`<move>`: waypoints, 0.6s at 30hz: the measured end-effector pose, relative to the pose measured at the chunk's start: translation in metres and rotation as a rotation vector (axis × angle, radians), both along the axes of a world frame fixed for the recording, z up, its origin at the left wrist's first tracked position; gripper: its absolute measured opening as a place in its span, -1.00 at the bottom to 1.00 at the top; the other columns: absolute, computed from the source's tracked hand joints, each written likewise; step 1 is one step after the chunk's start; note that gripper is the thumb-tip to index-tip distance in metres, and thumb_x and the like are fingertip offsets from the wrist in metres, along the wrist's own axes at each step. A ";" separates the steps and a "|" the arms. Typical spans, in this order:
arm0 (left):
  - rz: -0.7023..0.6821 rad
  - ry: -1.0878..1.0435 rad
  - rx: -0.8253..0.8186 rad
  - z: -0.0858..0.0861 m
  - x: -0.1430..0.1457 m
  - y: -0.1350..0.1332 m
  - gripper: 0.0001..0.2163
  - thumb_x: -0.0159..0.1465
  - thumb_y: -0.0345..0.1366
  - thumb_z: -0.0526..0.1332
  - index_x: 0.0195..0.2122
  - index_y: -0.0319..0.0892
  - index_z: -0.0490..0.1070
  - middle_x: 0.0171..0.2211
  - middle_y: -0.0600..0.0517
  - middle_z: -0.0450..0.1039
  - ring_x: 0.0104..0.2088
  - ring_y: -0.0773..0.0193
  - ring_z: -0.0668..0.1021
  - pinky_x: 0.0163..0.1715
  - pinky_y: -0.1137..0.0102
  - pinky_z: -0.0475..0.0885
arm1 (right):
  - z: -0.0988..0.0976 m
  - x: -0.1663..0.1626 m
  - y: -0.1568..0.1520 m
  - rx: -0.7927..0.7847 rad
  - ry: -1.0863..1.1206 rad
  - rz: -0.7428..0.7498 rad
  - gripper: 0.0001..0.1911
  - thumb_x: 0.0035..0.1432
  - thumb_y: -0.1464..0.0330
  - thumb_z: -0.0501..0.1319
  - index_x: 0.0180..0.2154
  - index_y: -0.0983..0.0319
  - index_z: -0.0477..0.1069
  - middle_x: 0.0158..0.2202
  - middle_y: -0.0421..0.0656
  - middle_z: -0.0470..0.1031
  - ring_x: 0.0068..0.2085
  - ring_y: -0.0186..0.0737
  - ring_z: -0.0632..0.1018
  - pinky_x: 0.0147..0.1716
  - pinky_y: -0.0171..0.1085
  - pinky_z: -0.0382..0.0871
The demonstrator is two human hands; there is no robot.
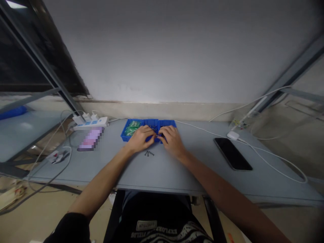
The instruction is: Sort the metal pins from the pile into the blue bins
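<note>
Left hand [141,138] and right hand [171,139] close together over near edge of blue bins [124,138]. Thin piece [157,136], probably screw, between fingertips of both hands: right of left hand, left of right hand. Too small to tell which hand clamps it. Loose screws [149,153] on surface [162,173], just near side of hands. Green packets [133,129] in left bin, far-left of left hand. Dark phone [232,153] well right.
</note>
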State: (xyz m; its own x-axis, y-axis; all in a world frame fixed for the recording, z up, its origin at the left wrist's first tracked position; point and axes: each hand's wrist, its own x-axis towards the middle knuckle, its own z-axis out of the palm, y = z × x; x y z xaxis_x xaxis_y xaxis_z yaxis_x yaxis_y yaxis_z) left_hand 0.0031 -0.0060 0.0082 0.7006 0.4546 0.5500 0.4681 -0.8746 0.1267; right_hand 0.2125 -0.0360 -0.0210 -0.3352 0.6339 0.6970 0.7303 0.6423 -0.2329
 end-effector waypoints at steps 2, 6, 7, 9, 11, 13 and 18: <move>-0.004 -0.007 0.006 0.000 0.000 0.000 -0.81 0.41 -0.33 0.13 -0.25 -0.16 0.55 -0.25 -0.04 0.59 -0.17 0.13 0.52 -0.09 0.20 0.42 | -0.001 0.001 0.001 -0.004 -0.012 -0.015 -0.80 0.47 0.28 0.13 -0.19 0.17 0.49 -0.11 -0.06 0.56 -0.04 0.01 0.45 -0.02 -0.04 0.27; -0.006 -0.010 0.005 0.000 0.000 0.000 -0.80 0.41 -0.32 0.12 -0.25 -0.17 0.54 -0.24 -0.04 0.59 -0.17 0.14 0.52 -0.10 0.21 0.42 | -0.001 0.002 0.002 0.007 0.000 0.023 -0.81 0.47 0.26 0.14 -0.10 0.18 0.48 -0.07 -0.06 0.56 -0.01 -0.01 0.45 -0.01 -0.06 0.27; -0.005 -0.003 0.002 0.000 0.000 0.000 -0.80 0.41 -0.32 0.12 -0.25 -0.17 0.54 -0.24 -0.04 0.59 -0.17 0.14 0.52 -0.10 0.20 0.42 | -0.001 0.002 0.002 0.008 -0.004 0.023 -0.81 0.48 0.26 0.13 -0.10 0.17 0.48 -0.08 -0.07 0.56 -0.02 -0.01 0.45 -0.01 -0.06 0.26; -0.002 0.009 -0.004 0.000 0.001 0.000 -0.80 0.41 -0.32 0.12 -0.23 -0.16 0.54 -0.24 -0.05 0.59 -0.17 0.13 0.52 -0.09 0.20 0.42 | -0.001 0.002 0.001 0.006 -0.015 0.009 -0.78 0.49 0.27 0.11 -0.17 0.16 0.49 -0.12 -0.08 0.57 -0.04 -0.02 0.45 -0.03 -0.06 0.25; 0.001 0.008 -0.005 0.000 0.001 0.000 -0.80 0.41 -0.32 0.12 -0.22 -0.16 0.54 -0.25 -0.05 0.59 -0.17 0.13 0.52 -0.09 0.20 0.42 | -0.001 0.002 0.001 0.006 -0.010 0.008 -0.77 0.49 0.26 0.12 -0.20 0.16 0.49 -0.14 -0.09 0.59 -0.05 -0.02 0.46 -0.03 -0.06 0.25; 0.000 0.001 -0.004 0.000 0.001 0.000 -0.80 0.42 -0.32 0.12 -0.23 -0.17 0.54 -0.25 -0.05 0.59 -0.18 0.13 0.51 -0.10 0.21 0.41 | -0.001 0.001 0.001 0.010 0.000 0.030 -0.80 0.47 0.25 0.14 -0.16 0.17 0.49 -0.13 -0.08 0.59 -0.04 -0.02 0.46 -0.02 -0.07 0.25; -0.011 0.013 0.013 0.001 0.001 -0.001 -0.81 0.42 -0.33 0.12 -0.25 -0.17 0.53 -0.27 -0.03 0.59 -0.18 0.14 0.51 -0.11 0.23 0.40 | 0.000 0.000 0.000 0.005 -0.014 0.014 -0.76 0.50 0.29 0.10 -0.22 0.17 0.48 -0.18 -0.10 0.60 -0.08 -0.04 0.46 -0.05 -0.08 0.23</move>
State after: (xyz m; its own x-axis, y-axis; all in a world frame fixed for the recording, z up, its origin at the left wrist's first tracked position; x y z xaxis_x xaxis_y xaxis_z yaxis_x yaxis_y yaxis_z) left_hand 0.0044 -0.0071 0.0095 0.7126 0.4397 0.5467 0.4601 -0.8812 0.1090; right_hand 0.2126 -0.0358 -0.0214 -0.3542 0.6255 0.6952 0.7242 0.6538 -0.2192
